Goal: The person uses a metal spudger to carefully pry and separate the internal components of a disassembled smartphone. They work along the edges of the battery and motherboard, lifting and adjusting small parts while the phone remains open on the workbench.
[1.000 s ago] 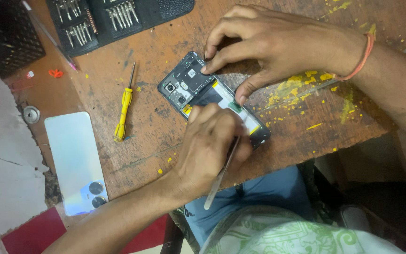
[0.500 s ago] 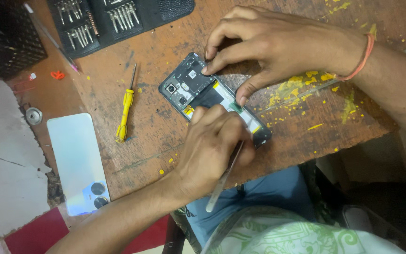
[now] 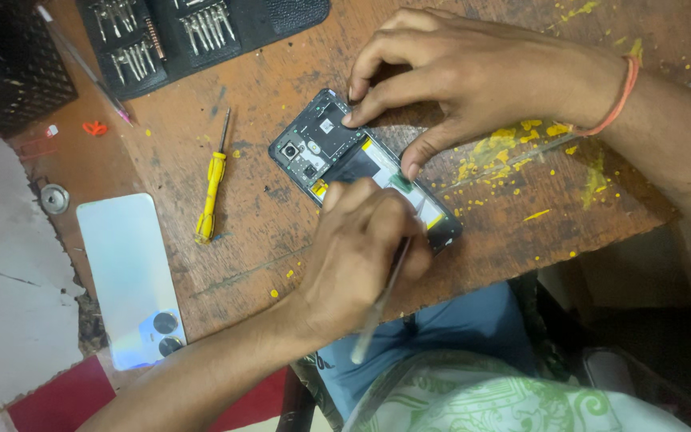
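We pin the opened phone (image 3: 361,164) mid-frame — long axis upper left to lower right — left hand (image 3: 361,256) gripping a thin tool (image 3: 377,308), right hand (image 3: 473,72) fingers spread on it.

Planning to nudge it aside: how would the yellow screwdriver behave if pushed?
The yellow screwdriver looks slim and round-handled, so it would probably roll sideways rather than slide. It lies flat on the wooden table clear of both hands, and seems light and stiff.
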